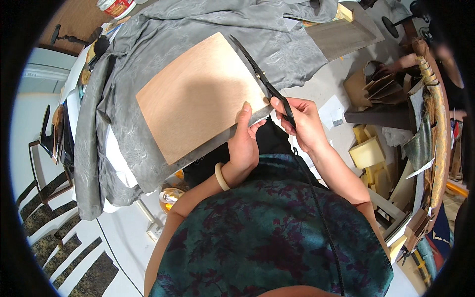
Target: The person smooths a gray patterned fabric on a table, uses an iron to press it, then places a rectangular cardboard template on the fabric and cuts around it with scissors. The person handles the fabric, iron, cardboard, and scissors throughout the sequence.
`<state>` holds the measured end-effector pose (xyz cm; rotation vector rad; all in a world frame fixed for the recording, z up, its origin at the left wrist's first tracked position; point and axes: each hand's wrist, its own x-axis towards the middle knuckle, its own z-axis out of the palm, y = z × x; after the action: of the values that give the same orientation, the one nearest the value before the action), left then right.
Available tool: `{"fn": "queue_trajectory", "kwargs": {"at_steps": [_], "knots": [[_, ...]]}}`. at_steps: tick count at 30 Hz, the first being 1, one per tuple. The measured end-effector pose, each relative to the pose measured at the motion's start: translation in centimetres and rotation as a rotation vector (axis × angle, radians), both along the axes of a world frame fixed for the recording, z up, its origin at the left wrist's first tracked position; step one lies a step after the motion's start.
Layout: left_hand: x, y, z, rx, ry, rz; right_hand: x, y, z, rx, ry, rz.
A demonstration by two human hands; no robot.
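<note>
A tan, wood-grained square sheet lies over grey patterned fabric in front of me. My left hand grips the sheet's near right edge, thumb on top and fingers underneath, with a strip of the fabric caught there. My right hand is closed around the handles of black scissors, beside the sheet's right corner. Their long blades point away and to the left, along the sheet's right edge above the fabric. Whether the blades touch the cloth I cannot tell.
Far left stands a white and red tub. Dark patterned fabric strips lie at lower left. On the right are yellow foam blocks, a cardboard box and a curved rack of rolled material. Another person's arm shows at far right.
</note>
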<state>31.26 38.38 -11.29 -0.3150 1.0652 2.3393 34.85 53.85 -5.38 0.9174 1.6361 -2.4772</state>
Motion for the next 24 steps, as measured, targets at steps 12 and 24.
{"fn": "queue_trajectory", "kwargs": {"at_steps": [12,24], "knots": [[0.0,-0.3,0.1,0.013,0.001,-0.018,0.0,-0.3,-0.3,0.061,0.003,0.016],[0.2,-0.2,1.1,-0.018,0.014,-0.037,-3.4,0.3,0.2,0.076,-0.001,0.032]]}}
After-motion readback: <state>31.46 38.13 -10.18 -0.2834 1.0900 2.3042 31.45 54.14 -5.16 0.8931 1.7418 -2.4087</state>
